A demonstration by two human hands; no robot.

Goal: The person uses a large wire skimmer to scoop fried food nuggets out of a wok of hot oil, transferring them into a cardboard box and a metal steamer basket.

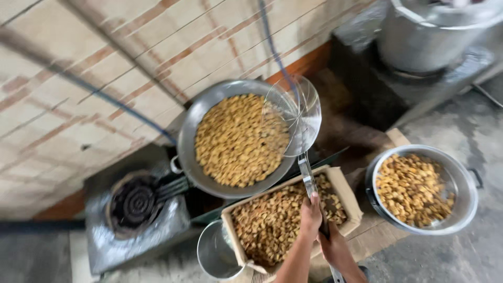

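Both my hands grip the long metal handle of a wire skimmer (293,112). My left hand (310,217) sits higher on the handle, and my right hand (334,243) is just below it. The skimmer's round mesh head hangs empty over the right rim of a large metal wok (188,136). The wok is full of golden fried pieces. Under my hands stands a cardboard box (346,191) holding darker brown pieces.
A metal colander bowl (466,204) of fried pieces stands at the right. An empty steel pot (212,257) sits by the box. A black gas burner (136,202) on foil is at the left. A big aluminium pot (419,36) is at the top right, against the tiled wall.
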